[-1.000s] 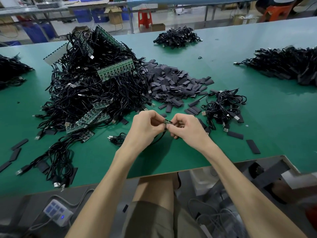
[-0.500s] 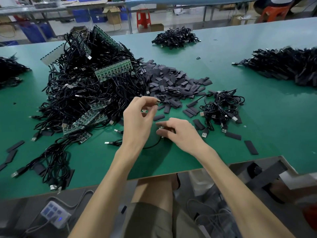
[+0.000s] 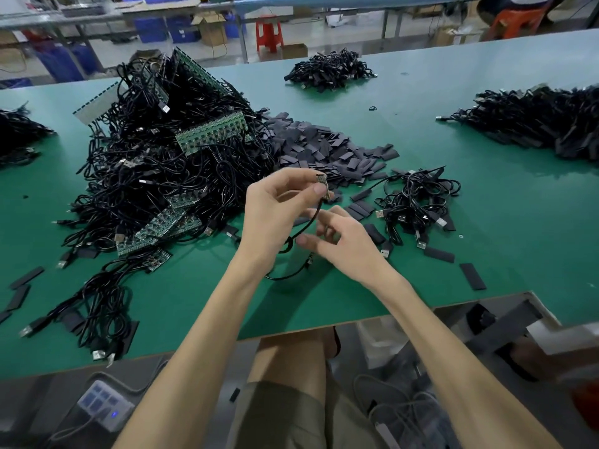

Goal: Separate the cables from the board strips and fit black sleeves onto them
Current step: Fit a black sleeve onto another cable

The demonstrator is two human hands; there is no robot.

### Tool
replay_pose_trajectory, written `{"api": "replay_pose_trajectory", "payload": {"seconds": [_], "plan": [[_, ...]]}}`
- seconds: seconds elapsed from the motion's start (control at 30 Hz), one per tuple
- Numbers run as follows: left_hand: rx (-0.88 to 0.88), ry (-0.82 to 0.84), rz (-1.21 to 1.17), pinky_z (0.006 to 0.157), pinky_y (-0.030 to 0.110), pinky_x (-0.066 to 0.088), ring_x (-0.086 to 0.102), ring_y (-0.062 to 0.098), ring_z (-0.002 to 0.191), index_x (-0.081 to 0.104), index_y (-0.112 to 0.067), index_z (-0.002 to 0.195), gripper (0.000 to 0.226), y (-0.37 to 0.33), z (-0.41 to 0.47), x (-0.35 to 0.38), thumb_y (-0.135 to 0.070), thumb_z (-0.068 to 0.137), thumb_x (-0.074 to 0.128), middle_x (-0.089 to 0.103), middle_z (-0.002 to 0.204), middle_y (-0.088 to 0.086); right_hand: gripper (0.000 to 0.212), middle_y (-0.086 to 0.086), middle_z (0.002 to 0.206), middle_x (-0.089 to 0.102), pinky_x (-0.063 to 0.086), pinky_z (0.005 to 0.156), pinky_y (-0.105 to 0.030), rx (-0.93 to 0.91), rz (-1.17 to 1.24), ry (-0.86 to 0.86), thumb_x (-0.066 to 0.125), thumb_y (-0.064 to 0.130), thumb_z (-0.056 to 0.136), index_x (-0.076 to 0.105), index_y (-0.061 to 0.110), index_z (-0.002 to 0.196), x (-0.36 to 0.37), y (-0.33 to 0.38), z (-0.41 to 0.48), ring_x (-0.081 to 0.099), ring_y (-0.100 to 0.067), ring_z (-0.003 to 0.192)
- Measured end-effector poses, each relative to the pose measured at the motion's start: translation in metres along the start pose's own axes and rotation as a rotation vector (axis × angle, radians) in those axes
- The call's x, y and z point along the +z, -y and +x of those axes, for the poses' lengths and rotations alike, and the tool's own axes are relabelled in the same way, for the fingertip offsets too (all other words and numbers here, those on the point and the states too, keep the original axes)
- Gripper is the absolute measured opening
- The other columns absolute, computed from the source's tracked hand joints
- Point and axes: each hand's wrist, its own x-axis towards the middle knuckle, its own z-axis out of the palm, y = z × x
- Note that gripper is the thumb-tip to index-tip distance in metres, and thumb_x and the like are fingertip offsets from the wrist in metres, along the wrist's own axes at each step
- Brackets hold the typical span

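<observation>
My left hand (image 3: 278, 212) pinches the small board end (image 3: 323, 186) of a black cable (image 3: 291, 241) between thumb and fingers, held up above the green table (image 3: 201, 299). The cable hangs down and loops onto the table. My right hand (image 3: 346, 244) hovers just below and to the right, fingers loosely spread, holding nothing. A heap of flat black sleeves (image 3: 321, 150) lies just beyond my hands. To the left rises a big pile of black cables with green board strips (image 3: 210, 132).
A small bundle of separated cables (image 3: 418, 202) lies right of my hands, with loose sleeves (image 3: 472, 276) around it. More cable heaps sit at the far right (image 3: 538, 121), back centre (image 3: 330, 71) and far left (image 3: 16, 137). A power strip (image 3: 103, 406) lies below the table edge.
My left hand has lifted the cable's board end up and to the right. My right hand has risen off the table and opened below it.
</observation>
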Motion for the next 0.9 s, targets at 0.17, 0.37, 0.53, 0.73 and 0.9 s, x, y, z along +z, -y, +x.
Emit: {"api": "replay_pose_trajectory", "payload": {"seconds": [0.17, 0.37, 0.53, 0.73, 0.9], "plan": [[-0.020, 0.080, 0.085, 0.088, 0.032, 0.058, 0.074, 0.019, 0.095, 0.073, -0.005, 0.115, 0.023, 0.020, -0.010, -0.008, -0.003, 0.093, 0.071, 0.078, 0.103, 0.010, 0.015, 0.007, 0.078, 0.056, 0.039, 0.068, -0.025, 0.019, 0.181, -0.056, 0.071, 0.021, 0.097, 0.070, 0.032, 0.087, -0.006, 0.000, -0.001, 0.050, -0.009, 0.071], [0.013, 0.060, 0.288, 0.092, 0.023, 0.055, 0.072, 0.007, 0.103, 0.074, -0.010, 0.119, 0.022, 0.032, -0.020, -0.024, -0.013, 0.104, 0.057, 0.078, 0.107, -0.007, 0.006, 0.004, 0.080, 0.070, 0.044, 0.062, -0.012, 0.063, 0.355, -0.134, 0.067, 0.018, 0.100, 0.071, 0.018, 0.095, -0.009, 0.002, -0.002, 0.062, -0.006, 0.068], [-0.024, 0.036, 0.650, 0.072, 0.032, 0.051, 0.064, 0.002, 0.072, 0.077, -0.017, 0.101, 0.038, 0.042, -0.020, -0.049, -0.040, 0.107, 0.048, 0.071, 0.078, -0.016, 0.010, -0.003, 0.097, 0.076, 0.048, 0.061, -0.020, 0.072, 0.478, -0.291, 0.057, 0.016, 0.106, 0.061, 0.013, 0.097, -0.011, 0.000, -0.001, 0.070, -0.010, 0.077], [-0.042, 0.026, 0.785, 0.081, 0.036, 0.052, 0.066, 0.010, 0.088, 0.077, -0.018, 0.104, 0.046, 0.047, -0.027, -0.070, -0.049, 0.104, 0.044, 0.073, 0.093, -0.006, 0.014, -0.013, 0.102, 0.078, 0.053, 0.061, -0.028, 0.062, 0.657, -0.370, 0.040, 0.017, 0.112, 0.048, 0.011, 0.101, -0.012, 0.001, 0.000, 0.075, -0.029, 0.087], [-0.010, 0.223, 0.799, 0.088, 0.016, 0.038, 0.053, 0.010, 0.104, 0.073, -0.030, 0.116, 0.041, 0.045, -0.032, -0.073, -0.058, 0.092, 0.054, 0.065, 0.107, -0.013, 0.015, -0.016, 0.098, 0.078, 0.055, 0.062, -0.029, 0.057, 0.695, -0.338, 0.037, 0.019, 0.113, 0.043, 0.011, 0.103, -0.011, 0.002, 0.001, 0.076, -0.032, 0.086]]}}
